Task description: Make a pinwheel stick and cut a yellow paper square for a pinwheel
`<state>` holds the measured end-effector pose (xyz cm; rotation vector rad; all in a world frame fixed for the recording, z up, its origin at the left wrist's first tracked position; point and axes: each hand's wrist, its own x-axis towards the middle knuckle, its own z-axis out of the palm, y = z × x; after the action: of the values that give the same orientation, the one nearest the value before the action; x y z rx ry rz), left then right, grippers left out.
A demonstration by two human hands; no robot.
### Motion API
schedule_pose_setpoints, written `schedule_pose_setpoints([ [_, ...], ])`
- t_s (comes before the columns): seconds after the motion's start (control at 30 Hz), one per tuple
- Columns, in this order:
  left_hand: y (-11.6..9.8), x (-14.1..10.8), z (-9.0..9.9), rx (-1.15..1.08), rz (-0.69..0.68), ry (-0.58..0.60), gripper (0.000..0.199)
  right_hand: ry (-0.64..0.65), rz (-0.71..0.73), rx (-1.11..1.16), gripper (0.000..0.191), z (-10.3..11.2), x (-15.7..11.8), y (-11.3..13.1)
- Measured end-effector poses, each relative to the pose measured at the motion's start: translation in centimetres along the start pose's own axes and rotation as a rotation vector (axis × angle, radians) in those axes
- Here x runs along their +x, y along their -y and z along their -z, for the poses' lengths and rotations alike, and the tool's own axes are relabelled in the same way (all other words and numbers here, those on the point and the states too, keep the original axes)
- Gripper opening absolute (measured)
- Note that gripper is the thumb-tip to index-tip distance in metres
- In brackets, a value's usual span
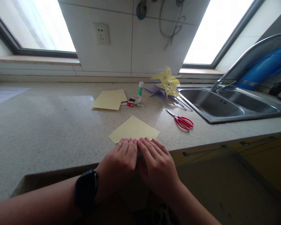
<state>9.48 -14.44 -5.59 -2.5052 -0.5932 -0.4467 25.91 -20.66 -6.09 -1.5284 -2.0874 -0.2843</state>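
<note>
A sheet of pale yellow paper (pixel 134 128) lies near the counter's front edge, one corner pointing to the wall, and it looks folded into a triangle. Both hands are on its near side. My left hand (pixel 121 156), with a black watch (pixel 86 189) on the wrist, has its fingers together and bent over the paper's near edge. Beside it, my right hand (pixel 155 159) grips the same edge, fingertips almost touching the left ones. The thumbs and the paper's near edge are mostly hidden under the hands.
Red-handled scissors (pixel 184 122) lie right of the paper. Behind are more yellow paper (pixel 110 99), a small red box (pixel 131 102), a glue stick (pixel 140 89) and yellow and purple pinwheels (pixel 167 82). A double sink (pixel 210 104) is at the right.
</note>
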Motion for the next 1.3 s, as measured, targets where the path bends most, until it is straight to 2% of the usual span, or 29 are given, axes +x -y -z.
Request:
schedule_pose_setpoints([
  [0.37,-0.16,-0.16,-0.07,-0.01,0.001,0.042,0.049,0.019,-0.003,0.017,0.051,-0.32,0.25,-0.45],
  [0.6,-0.06,0.27,0.58,0.02,0.007,0.111,0.053,0.047,-0.032,0.035,0.059,-0.4,-0.13,-0.32],
  [0.9,0.04,0.5,0.55,-0.038,0.052,0.035,0.048,0.02,-0.074,0.022,0.054,-0.36,-0.08,-0.08],
  [1.1,-0.05,0.47,0.7,-0.05,0.047,0.083,0.049,0.013,-0.074,0.002,0.049,-0.18,0.05,0.25],
  [1.3,-0.44,0.35,0.41,0.02,0.042,0.078,0.044,0.018,-0.051,-0.02,0.048,-0.27,0.12,0.37],
])
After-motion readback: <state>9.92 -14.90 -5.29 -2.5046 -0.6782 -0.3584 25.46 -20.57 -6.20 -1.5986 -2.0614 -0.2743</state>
